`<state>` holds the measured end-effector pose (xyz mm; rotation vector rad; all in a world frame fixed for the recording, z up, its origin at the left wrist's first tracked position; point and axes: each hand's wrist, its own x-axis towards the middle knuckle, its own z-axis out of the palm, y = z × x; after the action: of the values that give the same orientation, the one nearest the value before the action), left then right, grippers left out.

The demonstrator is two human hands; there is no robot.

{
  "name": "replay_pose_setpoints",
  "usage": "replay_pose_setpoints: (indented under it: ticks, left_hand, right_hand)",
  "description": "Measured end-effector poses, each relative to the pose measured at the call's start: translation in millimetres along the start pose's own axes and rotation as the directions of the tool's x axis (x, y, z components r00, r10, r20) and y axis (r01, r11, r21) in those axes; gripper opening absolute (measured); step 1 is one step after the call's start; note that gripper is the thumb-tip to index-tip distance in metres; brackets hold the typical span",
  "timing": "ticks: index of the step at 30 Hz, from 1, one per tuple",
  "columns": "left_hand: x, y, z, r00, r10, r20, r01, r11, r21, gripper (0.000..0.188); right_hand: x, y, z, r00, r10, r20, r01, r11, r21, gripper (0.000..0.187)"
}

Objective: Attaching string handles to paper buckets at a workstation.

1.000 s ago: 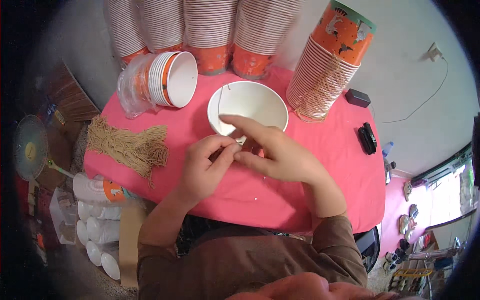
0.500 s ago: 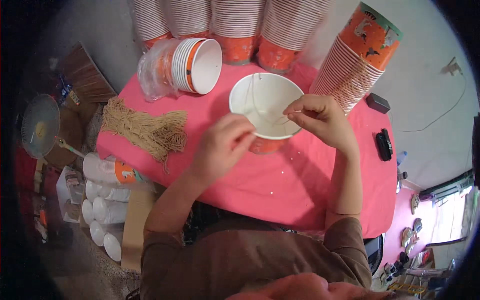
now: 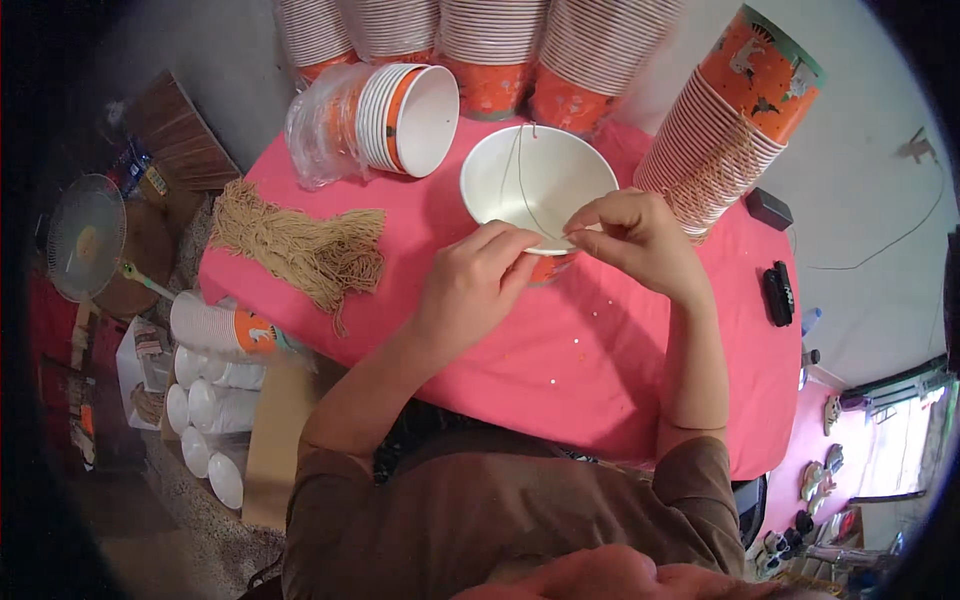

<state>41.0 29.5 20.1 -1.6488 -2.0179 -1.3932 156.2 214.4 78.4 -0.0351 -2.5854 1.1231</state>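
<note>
A paper bucket [image 3: 570, 180], white inside and orange outside, stands on the pink-covered table in front of me. Thin string [image 3: 521, 182] is attached at its far rim and hangs in two strands across the inside. My left hand [image 3: 472, 278] pinches the near rim between thumb and fingers. Just to its right, over the same rim, my right hand [image 3: 648, 243] is closed in a pinch on the string; the exact end is hidden by the fingertips. A bundle of tan cords [image 3: 300, 245] lies to the left of my left hand.
Tall stacks of buckets [image 3: 490, 60] line the back. A plastic-wrapped stack [image 3: 425, 120] lies on its side; another stack [image 3: 745, 110] leans at right, draped with cords. A black box [image 3: 769, 208] and black marker-like items [image 3: 778, 293] sit at the right edge. Small white bits dot the cloth.
My left hand has moved right and now grips the bucket's near rim. The right hand stays near that rim with the string. The whole view has shifted slightly.
</note>
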Motion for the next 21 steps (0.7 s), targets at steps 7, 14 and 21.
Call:
replay_pose_setpoints:
  ticks: [7, 14, 21]
  left_hand:
    - [-4.9, -3.6, -9.1, 0.997, 0.065, 0.04, -0.065, 0.998, 0.015, 0.016]
    - [-17.1, -8.6, -19.4, 0.965, 0.263, 0.0, -0.262, 0.962, 0.075, 0.02]
    - [-27.4, -14.8, -25.8, 0.852, 0.52, 0.062, -0.517, 0.816, 0.26, 0.027]
  right_hand:
    - [6.0, -9.3, -0.5, 0.93, -0.368, -0.017, 0.347, 0.891, -0.291, 0.006]
    - [-2.6, -16.5, 15.8, 0.978, -0.207, 0.037, 0.206, 0.978, 0.034, 0.006]
    - [-11.0, -29.8, 15.1, 0.964, -0.2, 0.177, 0.227, 0.963, -0.148, 0.007]
